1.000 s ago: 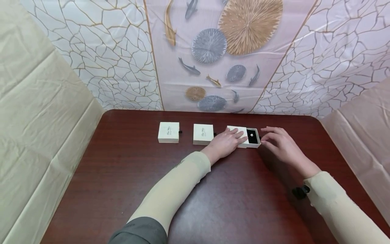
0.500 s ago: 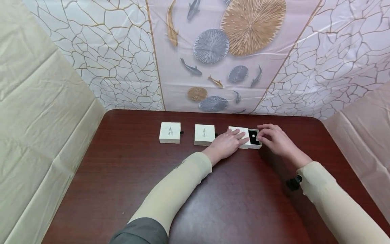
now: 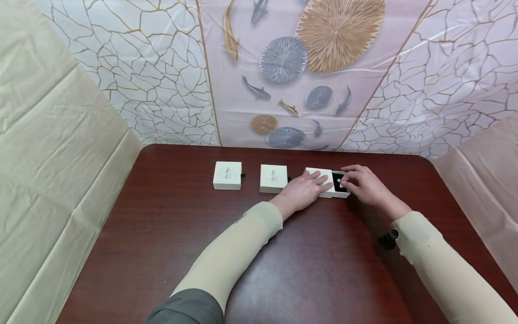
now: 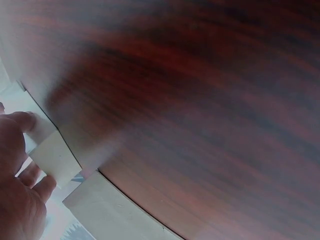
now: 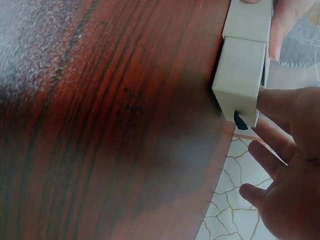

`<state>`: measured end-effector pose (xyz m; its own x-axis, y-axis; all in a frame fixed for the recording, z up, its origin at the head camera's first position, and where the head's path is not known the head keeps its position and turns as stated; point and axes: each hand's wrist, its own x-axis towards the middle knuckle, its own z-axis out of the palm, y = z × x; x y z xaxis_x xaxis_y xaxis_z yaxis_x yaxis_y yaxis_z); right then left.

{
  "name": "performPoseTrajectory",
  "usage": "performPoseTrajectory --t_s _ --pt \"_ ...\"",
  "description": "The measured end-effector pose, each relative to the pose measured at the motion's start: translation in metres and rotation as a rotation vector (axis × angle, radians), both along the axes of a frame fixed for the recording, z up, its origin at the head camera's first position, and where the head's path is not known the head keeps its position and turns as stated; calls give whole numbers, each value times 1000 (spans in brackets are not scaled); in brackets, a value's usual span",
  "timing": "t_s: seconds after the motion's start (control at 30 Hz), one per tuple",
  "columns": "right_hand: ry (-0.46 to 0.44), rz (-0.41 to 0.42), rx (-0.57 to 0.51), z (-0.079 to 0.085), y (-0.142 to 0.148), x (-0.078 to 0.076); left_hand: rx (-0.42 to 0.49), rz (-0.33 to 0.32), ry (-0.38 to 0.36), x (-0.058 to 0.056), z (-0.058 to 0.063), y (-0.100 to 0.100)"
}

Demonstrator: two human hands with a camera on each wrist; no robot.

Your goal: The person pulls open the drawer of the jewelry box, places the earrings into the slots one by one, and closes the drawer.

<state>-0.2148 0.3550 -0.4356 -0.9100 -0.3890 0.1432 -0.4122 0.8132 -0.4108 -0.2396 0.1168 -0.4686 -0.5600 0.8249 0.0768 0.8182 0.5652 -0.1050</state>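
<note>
A small white slide-out box (image 3: 319, 171) stands at the right of the row, its drawer (image 3: 341, 195) part-way out to the right. On the drawer's black lining lies a small shiny piece of jewelry (image 3: 339, 180), partly covered by fingers. My left hand (image 3: 301, 191) holds the box's sleeve from above, fingers spread over its top; the left wrist view shows fingertips (image 4: 45, 187) at its side. With thumb and forefinger together, my right hand (image 3: 364, 184) pinches at the jewelry inside the drawer. A black pull tab (image 5: 240, 120) sticks out of the drawer's end.
Two more white boxes, one at the left (image 3: 227, 174) and one in the middle (image 3: 273, 177), stand shut in the same row on the dark red wooden table (image 3: 307, 270). A patterned cloth (image 3: 162, 67) hangs behind the table's back edge.
My right hand has moved left from beside the drawer's end, and its fingertips are now inside the drawer at the jewelry. The left hand stays on the box.
</note>
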Motion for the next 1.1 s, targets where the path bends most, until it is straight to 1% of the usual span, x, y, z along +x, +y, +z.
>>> performPoseTrajectory --t_s 0.23,0.5,0.63,0.93,1.1 --pt "53 15 -8 -3 0 0 8 -8 13 0 1 0" --pt "-16 9 8 -1 -1 -2 4 -8 5 1 2 -1" --pt "-14 -3 40 0 -1 -4 2 -7 7 0 2 0" --pt "85 -22 131 -1 -4 -5 -8 -6 3 0 2 0" --pt "138 -31 151 -1 -7 -5 -4 1 -19 1 4 0"
